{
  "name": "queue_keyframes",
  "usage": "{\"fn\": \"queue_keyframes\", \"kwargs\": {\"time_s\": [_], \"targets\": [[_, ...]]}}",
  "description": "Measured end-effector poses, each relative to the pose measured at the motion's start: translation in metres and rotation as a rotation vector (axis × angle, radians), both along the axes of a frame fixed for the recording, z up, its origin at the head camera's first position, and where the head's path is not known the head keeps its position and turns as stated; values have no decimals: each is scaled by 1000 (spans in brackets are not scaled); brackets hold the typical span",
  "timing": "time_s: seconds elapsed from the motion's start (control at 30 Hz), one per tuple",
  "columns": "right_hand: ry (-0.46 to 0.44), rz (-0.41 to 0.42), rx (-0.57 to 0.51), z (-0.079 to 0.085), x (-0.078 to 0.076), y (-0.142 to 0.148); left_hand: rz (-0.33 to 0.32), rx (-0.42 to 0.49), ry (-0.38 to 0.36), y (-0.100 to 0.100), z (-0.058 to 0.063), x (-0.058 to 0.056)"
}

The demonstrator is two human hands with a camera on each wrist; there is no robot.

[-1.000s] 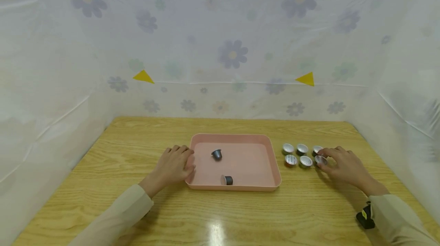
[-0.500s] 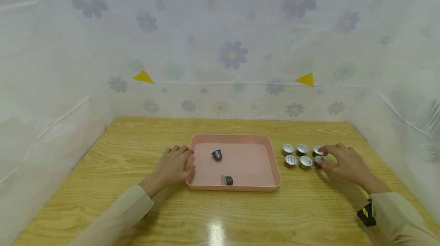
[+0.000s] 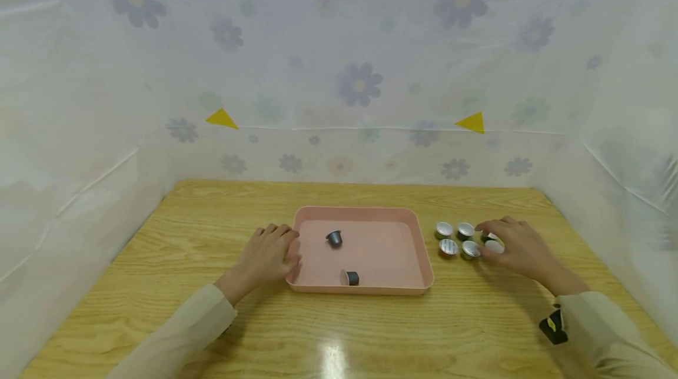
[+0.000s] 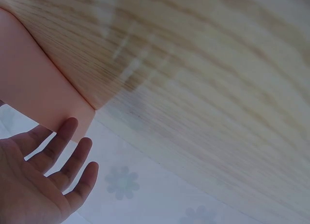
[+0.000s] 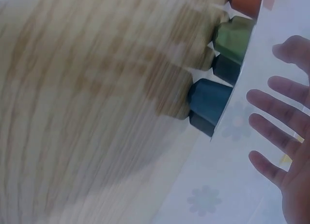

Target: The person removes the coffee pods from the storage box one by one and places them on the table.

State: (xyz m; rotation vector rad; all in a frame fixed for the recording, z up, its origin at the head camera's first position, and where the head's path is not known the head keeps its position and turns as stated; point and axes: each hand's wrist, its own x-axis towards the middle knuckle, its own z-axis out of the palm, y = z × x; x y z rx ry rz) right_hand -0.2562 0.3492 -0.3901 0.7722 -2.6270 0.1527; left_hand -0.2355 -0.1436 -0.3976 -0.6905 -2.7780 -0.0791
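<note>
My left hand [image 3: 267,255] rests at the left rim of a pink tray [image 3: 362,291]; in the left wrist view its loosely bent fingers [image 4: 68,129] meet the tray's edge. Inside the tray, a dark coffee capsule [image 3: 334,239] lies tipped near the back left and a black coffee capsule [image 3: 352,278] lies on its side by the front wall. My right hand [image 3: 521,252] hovers with parted fingers over the right side of two rows of coffee capsules, foil lids up. Its fingertips come close to the green capsule [image 3: 470,250] and partly cover the rightmost ones. Nothing is in its grasp.
Left in the rows stand an orange capsule [image 3: 448,248] and another foil-lidded capsule [image 3: 444,230]. A blue capsule [image 5: 210,100] shows in the right wrist view. The wooden table [image 3: 254,332] meets flowered white sheeting [image 3: 296,73] at back and sides.
My right hand has shifted left from the rightmost capsules toward the middle ones. The capsules stay in their rows, and my left hand has not moved.
</note>
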Motion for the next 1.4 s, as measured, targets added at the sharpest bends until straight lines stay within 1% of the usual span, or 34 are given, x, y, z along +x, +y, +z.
{"fn": "queue_keyframes", "kwargs": {"time_s": [0.17,0.4,0.7,0.97,1.2,1.4], "targets": [[14,27,9,-1,-1,-9,3,0,-6,0,1,0],[10,61,13,3,-1,-24,7,-3,-5,0,1,0],[53,137,18,5,-3,-42,6,-4,-8,0,0,-1],[81,209,21,9,-3,-61,12,-7,-30,1,1,-1],[102,266,11,7,-3,-73,9,-5,-35,1,1,0],[116,286,17,6,-3,-84,7,-3,-33,1,1,0]]}}
